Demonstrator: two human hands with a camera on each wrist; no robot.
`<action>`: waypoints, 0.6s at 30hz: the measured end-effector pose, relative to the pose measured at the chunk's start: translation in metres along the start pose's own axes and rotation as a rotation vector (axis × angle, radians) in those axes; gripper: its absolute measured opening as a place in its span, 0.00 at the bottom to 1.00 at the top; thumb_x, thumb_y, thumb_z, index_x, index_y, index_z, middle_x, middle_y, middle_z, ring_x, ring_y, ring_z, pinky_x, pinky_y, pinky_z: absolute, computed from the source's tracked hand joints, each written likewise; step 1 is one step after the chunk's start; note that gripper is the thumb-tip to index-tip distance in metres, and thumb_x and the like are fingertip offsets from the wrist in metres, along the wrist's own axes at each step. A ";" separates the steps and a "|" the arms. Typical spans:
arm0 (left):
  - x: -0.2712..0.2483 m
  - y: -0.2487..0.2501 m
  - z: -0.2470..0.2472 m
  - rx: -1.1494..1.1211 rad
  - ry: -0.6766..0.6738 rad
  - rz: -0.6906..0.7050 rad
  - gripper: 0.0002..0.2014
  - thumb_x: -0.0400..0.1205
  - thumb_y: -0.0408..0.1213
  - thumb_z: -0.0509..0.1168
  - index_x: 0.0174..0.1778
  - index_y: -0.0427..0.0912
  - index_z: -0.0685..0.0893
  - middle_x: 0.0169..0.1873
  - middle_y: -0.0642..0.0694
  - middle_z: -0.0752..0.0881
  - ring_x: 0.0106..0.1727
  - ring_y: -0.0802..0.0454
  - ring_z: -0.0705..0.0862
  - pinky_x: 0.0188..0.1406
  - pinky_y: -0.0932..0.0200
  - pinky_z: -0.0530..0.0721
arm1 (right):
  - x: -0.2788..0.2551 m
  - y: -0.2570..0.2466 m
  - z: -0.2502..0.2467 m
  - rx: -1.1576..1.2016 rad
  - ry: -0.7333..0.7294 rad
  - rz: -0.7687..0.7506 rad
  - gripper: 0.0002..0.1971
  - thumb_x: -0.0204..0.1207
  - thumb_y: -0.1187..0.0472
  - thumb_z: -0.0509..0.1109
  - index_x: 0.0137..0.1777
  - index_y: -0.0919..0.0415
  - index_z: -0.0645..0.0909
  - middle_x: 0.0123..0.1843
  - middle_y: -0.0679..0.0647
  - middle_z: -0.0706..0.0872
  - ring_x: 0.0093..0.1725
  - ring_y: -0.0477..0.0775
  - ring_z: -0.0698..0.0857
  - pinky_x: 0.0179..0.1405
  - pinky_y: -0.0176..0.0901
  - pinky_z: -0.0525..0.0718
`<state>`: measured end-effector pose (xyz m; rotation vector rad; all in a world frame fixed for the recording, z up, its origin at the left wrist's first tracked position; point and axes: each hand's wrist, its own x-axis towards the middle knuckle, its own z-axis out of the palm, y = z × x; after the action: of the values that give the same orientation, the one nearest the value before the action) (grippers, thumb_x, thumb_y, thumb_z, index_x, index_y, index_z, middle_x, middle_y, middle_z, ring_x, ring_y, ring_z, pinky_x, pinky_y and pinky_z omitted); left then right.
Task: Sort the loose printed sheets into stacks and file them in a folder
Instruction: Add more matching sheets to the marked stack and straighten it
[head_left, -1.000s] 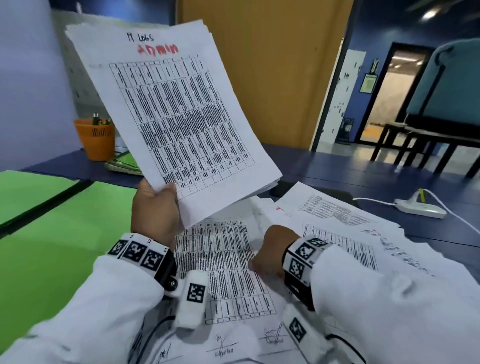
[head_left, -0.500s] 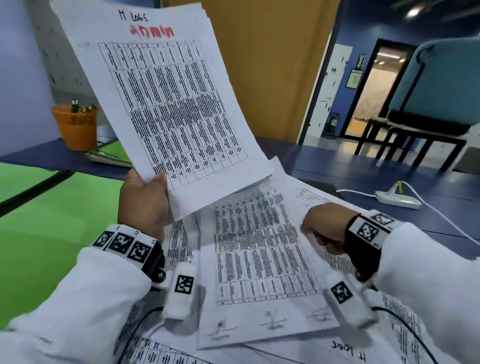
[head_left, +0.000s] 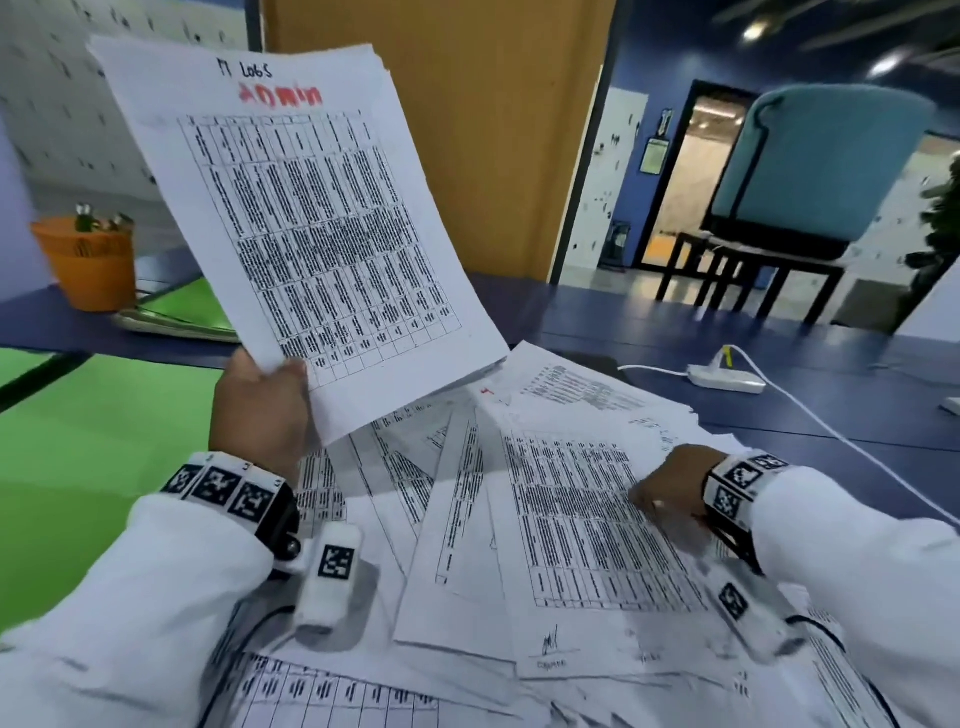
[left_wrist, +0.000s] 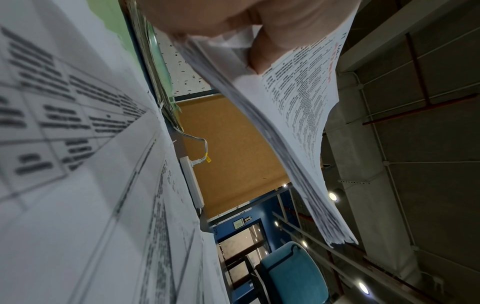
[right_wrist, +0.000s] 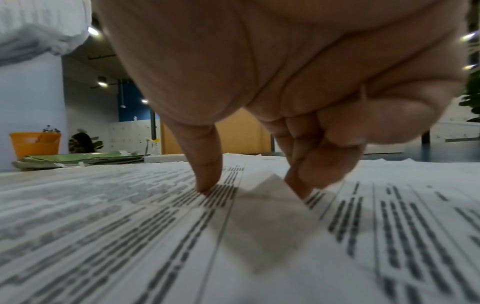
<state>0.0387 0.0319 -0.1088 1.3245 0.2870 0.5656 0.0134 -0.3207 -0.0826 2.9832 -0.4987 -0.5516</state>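
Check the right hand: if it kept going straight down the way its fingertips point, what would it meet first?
The right hand would meet only the printed white sheet under its fingertips, which apparently touch it already.

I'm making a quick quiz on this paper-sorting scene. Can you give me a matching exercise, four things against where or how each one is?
Things:
1. thick stack of printed sheets headed in red marker
2. orange plastic pen pot
3. white power strip with cable
4. loose printed table sheet under the right hand

States:
A. lying flat on the paper pile, touched by fingertips
B. standing at the desk's far left
C. held up, tilted, by the left hand
D. lying on the dark blue desk, right of the papers

Pairs: 1-C, 2-B, 3-D, 4-A
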 end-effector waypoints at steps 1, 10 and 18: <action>0.000 0.000 0.001 -0.009 -0.015 -0.011 0.11 0.87 0.32 0.63 0.62 0.48 0.83 0.46 0.53 0.88 0.39 0.62 0.84 0.45 0.60 0.85 | 0.000 0.001 0.001 0.029 0.023 0.010 0.20 0.76 0.40 0.72 0.49 0.59 0.84 0.51 0.55 0.86 0.49 0.54 0.82 0.47 0.39 0.79; 0.002 -0.003 0.003 -0.077 -0.030 -0.070 0.16 0.88 0.28 0.62 0.68 0.49 0.85 0.45 0.59 0.89 0.41 0.62 0.87 0.46 0.57 0.88 | -0.007 -0.007 0.002 -0.050 0.042 0.002 0.26 0.89 0.46 0.54 0.77 0.62 0.74 0.76 0.59 0.78 0.73 0.58 0.78 0.68 0.42 0.75; 0.005 -0.007 0.005 -0.099 -0.046 -0.095 0.14 0.89 0.29 0.62 0.59 0.54 0.84 0.45 0.63 0.88 0.43 0.63 0.86 0.47 0.59 0.86 | -0.003 0.000 0.001 -0.199 0.032 -0.060 0.24 0.88 0.57 0.59 0.84 0.48 0.66 0.76 0.57 0.77 0.73 0.60 0.78 0.68 0.43 0.77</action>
<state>0.0470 0.0293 -0.1139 1.2198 0.2793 0.4627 0.0100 -0.3192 -0.0827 2.8203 -0.3309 -0.5238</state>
